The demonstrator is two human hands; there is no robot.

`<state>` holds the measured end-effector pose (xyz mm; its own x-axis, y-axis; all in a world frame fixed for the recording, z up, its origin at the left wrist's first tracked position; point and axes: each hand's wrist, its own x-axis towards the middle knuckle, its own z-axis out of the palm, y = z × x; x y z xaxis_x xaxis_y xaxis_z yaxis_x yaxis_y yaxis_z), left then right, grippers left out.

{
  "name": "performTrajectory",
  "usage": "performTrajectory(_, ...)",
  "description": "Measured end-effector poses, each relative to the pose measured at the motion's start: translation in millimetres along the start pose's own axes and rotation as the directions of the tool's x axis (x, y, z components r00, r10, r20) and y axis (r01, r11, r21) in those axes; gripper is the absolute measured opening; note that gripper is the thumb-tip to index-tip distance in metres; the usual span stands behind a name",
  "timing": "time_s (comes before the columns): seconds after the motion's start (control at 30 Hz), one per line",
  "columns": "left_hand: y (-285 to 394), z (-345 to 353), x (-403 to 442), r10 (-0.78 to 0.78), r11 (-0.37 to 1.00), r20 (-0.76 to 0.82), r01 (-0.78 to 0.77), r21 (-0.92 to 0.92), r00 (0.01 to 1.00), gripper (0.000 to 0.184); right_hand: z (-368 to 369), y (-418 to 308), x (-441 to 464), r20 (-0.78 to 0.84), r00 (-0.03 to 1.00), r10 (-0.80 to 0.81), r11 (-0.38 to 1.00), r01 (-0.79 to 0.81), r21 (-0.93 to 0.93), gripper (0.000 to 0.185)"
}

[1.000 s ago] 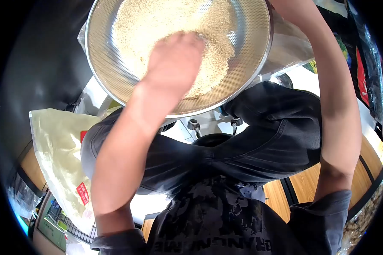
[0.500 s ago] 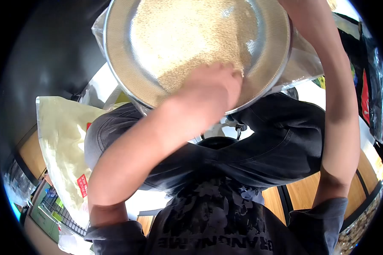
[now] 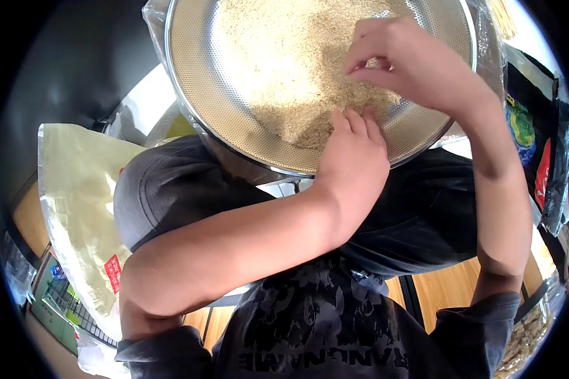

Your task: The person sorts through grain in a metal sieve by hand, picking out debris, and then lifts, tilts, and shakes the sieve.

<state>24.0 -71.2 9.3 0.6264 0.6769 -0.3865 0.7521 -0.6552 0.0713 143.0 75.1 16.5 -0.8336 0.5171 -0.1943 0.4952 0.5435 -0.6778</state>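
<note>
A large round metal sieve (image 3: 224, 136) holds a broad layer of pale, flaky grain (image 3: 284, 76). My left hand (image 3: 358, 148) reaches over the near rim, its fingers slightly apart and their tips touching the grain's near edge. Just beyond it, over the right part of the sieve, my right hand (image 3: 395, 60) is curled, with thumb and fingertips brought together in a pinch. Whatever lies between those fingertips is too small to make out. Clear plastic film (image 3: 490, 57) shows around the outside of the sieve.
My legs (image 3: 171, 183) are under the near side of the sieve. A yellowish bag with a red label (image 3: 76, 189) stands at the left, above a wire basket (image 3: 85, 322). Dark and colourful packages (image 3: 525, 129) are at the right, and a bag of brown pieces (image 3: 531, 335) at the lower right.
The sieve has shifted right in view. My left hand has moved right through the grain to its near edge. My right hand has left the far right rim and come over the grain.
</note>
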Motion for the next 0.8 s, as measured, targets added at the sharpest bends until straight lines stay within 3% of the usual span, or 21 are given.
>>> performTrajectory(0.03,3.6,-1.8,0.3,-0.005,1.000,0.001,0.005,-0.010,1.000,0.045,16.6,8.5,6.6,-0.034,0.993,-0.110,0.994,0.110,0.018,0.011)
performTrajectory(0.07,8.6,-4.3,1.5,-0.061,0.998,0.068,0.063,-0.019,0.996,0.048,26.8,12.8,6.6,-0.025,0.993,-0.113,0.993,0.113,0.019,0.011)
performTrajectory(0.13,14.3,-8.9,2.1,-0.120,0.991,0.139,0.127,-0.042,0.983,0.050,34.7,10.8,14.8,0.053,0.998,-0.023,1.000,0.022,0.018,0.009)
performTrajectory(0.2,17.8,-12.2,-5.9,-0.259,0.963,0.022,0.257,0.078,0.966,0.043,47.4,13.5,17.6,0.048,0.999,0.008,1.000,-0.008,0.010,0.010)
performTrajectory(0.27,17.8,-16.4,-12.1,-0.234,0.970,0.049,0.230,0.084,0.971,0.044,56.5,15.7,19.6,0.044,0.998,0.044,0.999,-0.044,0.002,0.011)
performTrajectory(0.33,20.7,-21.2,-15.3,-0.313,0.949,0.209,0.315,0.025,0.926,0.044,63.0,15.0,20.5,0.032,0.999,0.012,1.000,-0.011,-0.012,0.011)
performTrajectory(0.47,19.4,-23.3,-20.6,-0.295,0.953,0.240,0.303,0.002,0.925,0.042,62.4,5.2,23.3,0.067,0.998,-0.013,0.999,0.016,-0.050,0.011)
performTrajectory(0.53,18.1,-27.1,-23.3,-0.249,0.968,0.268,0.242,0.058,0.931,0.039,63.2,2.9,23.3,0.067,0.997,0.033,0.999,-0.035,0.028,0.011)
performTrajectory(0.63,19.5,-26.4,-24.2,-0.282,0.959,0.233,0.281,0.035,0.931,0.037,66.3,6.9,23.7,0.038,0.999,0.016,0.995,-0.019,0.099,0.010)
performTrajectory(0.8,21.2,-30.6,-22.6,-0.324,0.946,0.271,0.320,0.059,0.906,0.043,67.2,10.1,26.6,0.058,0.998,-0.005,0.999,0.003,0.033,0.011)
